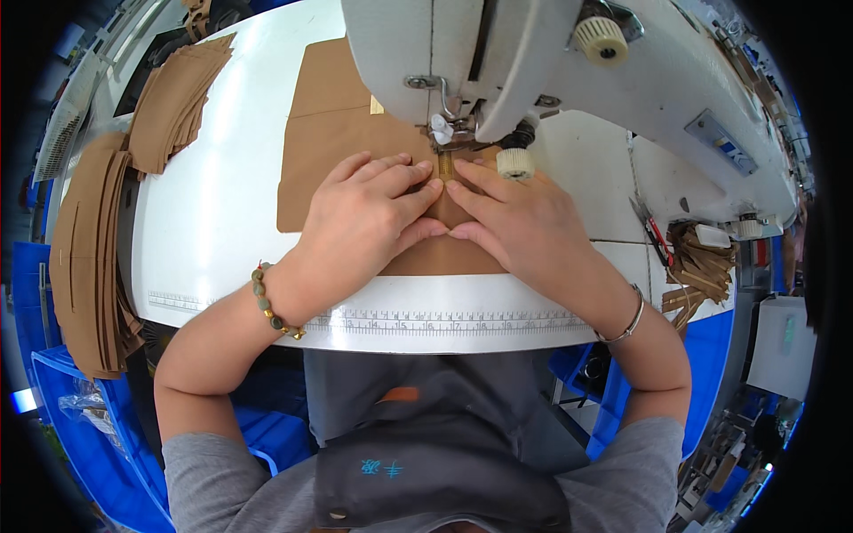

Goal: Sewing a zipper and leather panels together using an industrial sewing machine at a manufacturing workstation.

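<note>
A flat brown fabric piece [324, 151] lies on the white sewing table and runs under the sewing machine's presser foot [458, 133]. My left hand [364, 204] rests on it with spread, slightly bent fingers. From the other side, my right hand [511, 209] presses on the same fabric, fingers apart. The two thumb tips meet or nearly meet, and the index fingertips lie close together. Between the fingers, just before the foot, shows a narrow yellowish-brown strip [446, 166]. My hands and the machine head hide part of the fabric.
Stacked brown fabric pieces [84, 258] hang over the table's left edge, with another stack [178, 102] behind. Red-handled snips [656, 233] and brown scraps [697, 266] lie at right. A printed ruler [444, 322] follows the front edge. Blue bins [98, 426] stand below.
</note>
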### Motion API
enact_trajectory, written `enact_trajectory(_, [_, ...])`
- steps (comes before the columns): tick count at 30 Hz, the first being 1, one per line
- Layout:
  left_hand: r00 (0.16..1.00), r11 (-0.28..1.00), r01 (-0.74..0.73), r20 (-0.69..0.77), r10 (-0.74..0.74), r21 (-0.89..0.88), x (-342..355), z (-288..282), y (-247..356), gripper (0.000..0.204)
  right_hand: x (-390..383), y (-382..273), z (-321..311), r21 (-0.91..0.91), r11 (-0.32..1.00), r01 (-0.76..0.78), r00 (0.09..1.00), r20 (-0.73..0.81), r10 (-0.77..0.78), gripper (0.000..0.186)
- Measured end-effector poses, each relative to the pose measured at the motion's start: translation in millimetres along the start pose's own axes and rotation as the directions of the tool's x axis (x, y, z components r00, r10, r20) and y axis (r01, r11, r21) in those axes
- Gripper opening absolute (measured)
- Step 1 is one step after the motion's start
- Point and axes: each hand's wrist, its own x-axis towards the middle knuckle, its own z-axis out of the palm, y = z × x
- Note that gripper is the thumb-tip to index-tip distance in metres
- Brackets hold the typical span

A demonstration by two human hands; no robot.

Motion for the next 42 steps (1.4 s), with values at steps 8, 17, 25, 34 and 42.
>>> enact_trajectory(8, [1.0,0.998,0.023,-0.012,-0.022,0.06,0,3,-1,0.047,2,10,8,0.156,0.986,-0.057,0.998,-0.027,0.062,0.046])
enact_trajectory(17, [1.0,0.999,0.027,0.001,-0.027,0.037,-3,3,2,0.059,4,29,0,0.69,0.724,-0.014,0.978,-0.141,0.154,0.038])
enact_trajectory(25, [1.0,0.999,0.017,-0.005,-0.017,0.033,-3,4,2,0.059,-3,7,12,0.12,0.993,-0.01,0.997,-0.079,0.02,0.047])
enact_trajectory(34, [0.999,1.0,0.011,-0.036,-0.01,0.003,4,7,-5,0.057,2,10,13,0.077,0.996,-0.034,0.998,-0.045,0.038,0.051])
enact_trajectory(42, [1.0,1.0,0.019,-0.024,-0.018,0.021,6,6,-7,0.058,4,9,7,0.053,0.995,-0.08,0.996,0.05,0.077,0.045])
